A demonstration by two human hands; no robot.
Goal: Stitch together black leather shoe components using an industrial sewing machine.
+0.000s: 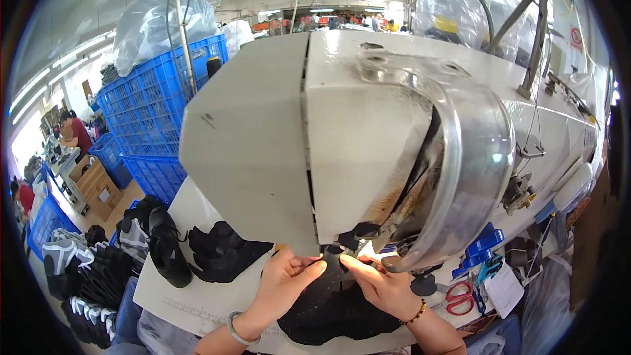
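A grey-white sewing machine head point(250, 138) fills the middle of the view. Below it lies a black shoe upper piece point(335, 309), flat on the pale work table point(177, 302). My left hand point(287, 284), with a bangle at the wrist, pinches the upper's far edge just left of the needle area. On the other side, my right hand point(389, 288), wearing a bead bracelet, grips the same edge between thumb and fingers. Its fingertips are partly hidden under the machine. A clear curved guard point(470, 177) hangs above my right hand.
Black shoe pieces point(227, 253) and a black shoe point(167, 250) lie left on the table. Red-handled scissors point(460, 297), a blue holder point(483, 246) and white paper point(504, 289) are at right. Blue crates point(148, 98) and stacked uppers point(89, 266) stand left; a person point(77, 133) works beyond.
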